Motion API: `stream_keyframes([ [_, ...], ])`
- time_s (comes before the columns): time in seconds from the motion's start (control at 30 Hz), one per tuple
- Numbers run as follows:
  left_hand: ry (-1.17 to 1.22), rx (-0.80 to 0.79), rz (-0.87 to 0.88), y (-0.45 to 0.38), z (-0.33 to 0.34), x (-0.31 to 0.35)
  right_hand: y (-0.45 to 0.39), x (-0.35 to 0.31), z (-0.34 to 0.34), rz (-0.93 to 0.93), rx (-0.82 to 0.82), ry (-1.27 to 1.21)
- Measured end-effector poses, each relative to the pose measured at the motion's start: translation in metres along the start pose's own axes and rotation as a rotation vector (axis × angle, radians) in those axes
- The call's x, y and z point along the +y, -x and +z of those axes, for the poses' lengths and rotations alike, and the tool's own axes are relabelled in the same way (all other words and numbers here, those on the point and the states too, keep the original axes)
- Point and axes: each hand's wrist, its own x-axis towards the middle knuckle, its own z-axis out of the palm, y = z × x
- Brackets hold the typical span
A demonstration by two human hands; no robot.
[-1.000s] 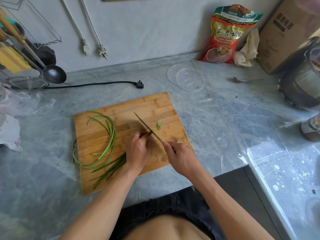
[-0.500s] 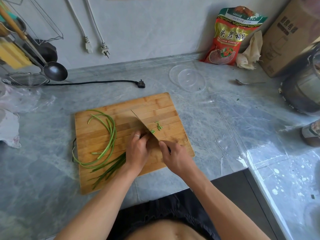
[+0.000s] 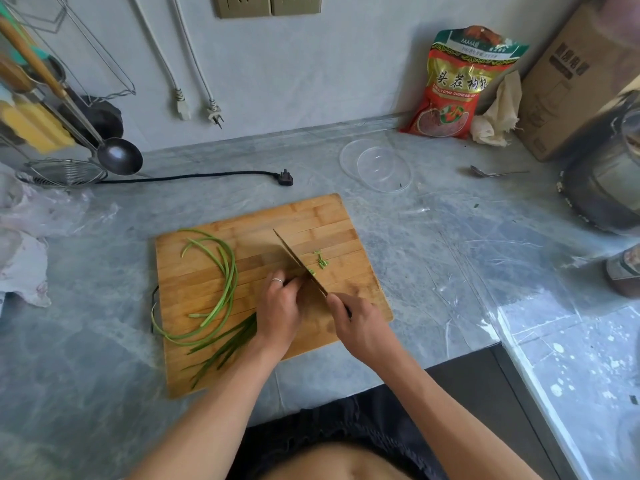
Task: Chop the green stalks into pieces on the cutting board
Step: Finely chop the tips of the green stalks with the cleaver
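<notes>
A bamboo cutting board (image 3: 214, 296) lies on the grey marble counter. Long green stalks (image 3: 227, 282) curve across its left half, and a straighter bunch (image 3: 225, 344) runs out from under my left hand (image 3: 280, 310). That hand, with a ring on one finger, holds the bunch down with curled fingers right beside the blade. My right hand (image 3: 360, 327) grips the handle of a knife (image 3: 296, 259), whose blade slants up and left over the board. A few short cut green pieces (image 3: 321, 259) lie just right of the blade.
A clear plastic lid (image 3: 377, 166) and a spoon (image 3: 495, 173) lie behind the board. A red snack bag (image 3: 453, 84), cardboard box (image 3: 578, 77) and dark pot (image 3: 602, 174) stand at the right. A black plug (image 3: 285, 177), ladle (image 3: 117, 155) and strainer (image 3: 62, 173) sit at the left.
The knife blade has shifted slightly left along the bunch between cuts. My left hand has stayed on the stalks. The view has tilted a little.
</notes>
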Motion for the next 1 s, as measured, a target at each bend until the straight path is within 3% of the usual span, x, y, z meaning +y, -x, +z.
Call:
stream_keyframes([
  [0.13, -0.010, 0.017, 0.021, -0.001, 0.000, -0.002, -0.013, -0.014, 0.002, 0.031, 0.002, -0.014],
  [0.3, -0.003, 0.002, 0.035, -0.001, -0.004, 0.002, -0.027, -0.013, -0.007, 0.199, 0.033, -0.214],
  [0.57, -0.078, -0.039, 0.017, 0.003, -0.008, 0.003, -0.018, -0.008, -0.020, 0.028, 0.033, -0.055],
  [0.73, 0.041, -0.002, -0.058, 0.000, -0.010, 0.001, -0.002, -0.009, -0.018, -0.067, -0.009, 0.017],
  [1.0, 0.060, 0.030, -0.055, 0.002, -0.009, 0.004, 0.010, -0.016, -0.008, -0.051, -0.055, 0.039],
])
